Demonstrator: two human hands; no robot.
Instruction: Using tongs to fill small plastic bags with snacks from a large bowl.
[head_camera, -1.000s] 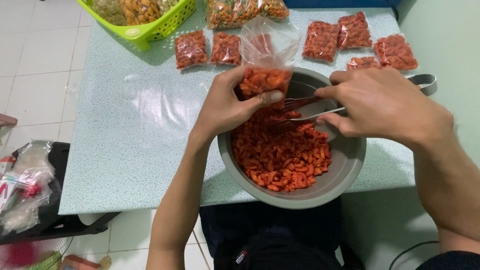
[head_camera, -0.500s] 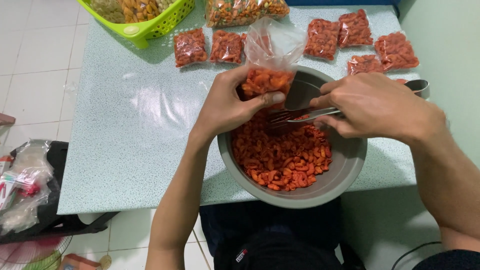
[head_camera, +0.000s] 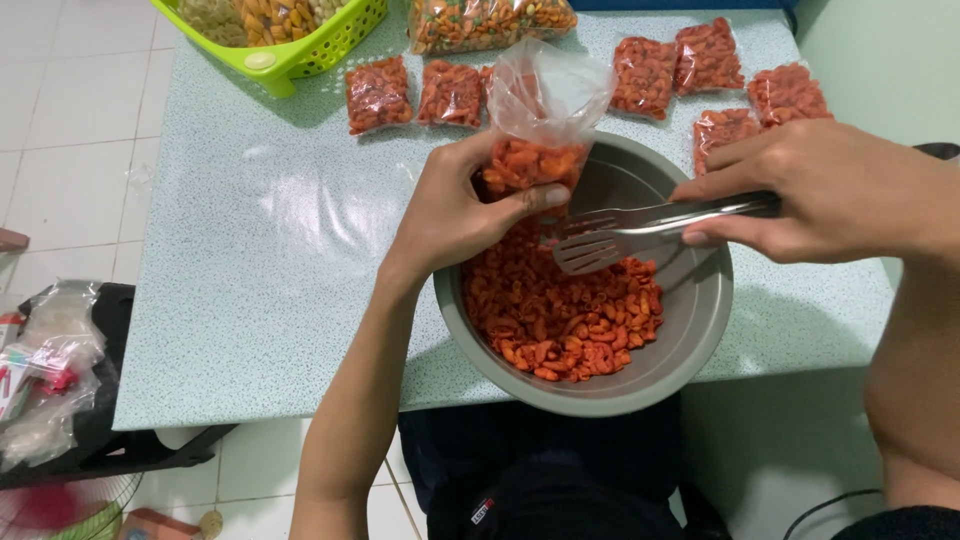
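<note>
My left hand (head_camera: 462, 205) grips a small clear plastic bag (head_camera: 540, 115), partly filled with orange-red macaroni snacks, over the far rim of a grey metal bowl (head_camera: 690, 340). The bowl holds a heap of the same orange-red snacks (head_camera: 565, 320). My right hand (head_camera: 830, 190) holds metal tongs (head_camera: 640, 228), their slotted tips empty above the snacks, just right of the bag.
Several filled small snack bags (head_camera: 378, 92) lie in a row at the table's far side. A green basket (head_camera: 300, 55) of yellowish snacks and a big mixed-snack bag (head_camera: 480, 22) sit beyond them. Plastic bags (head_camera: 45, 360) lie on a black stool at the left.
The tongs have pulled back from the bag's mouth toward the right and lower, now empty over the bowl. The left hand still holds the bag in the same spot.
</note>
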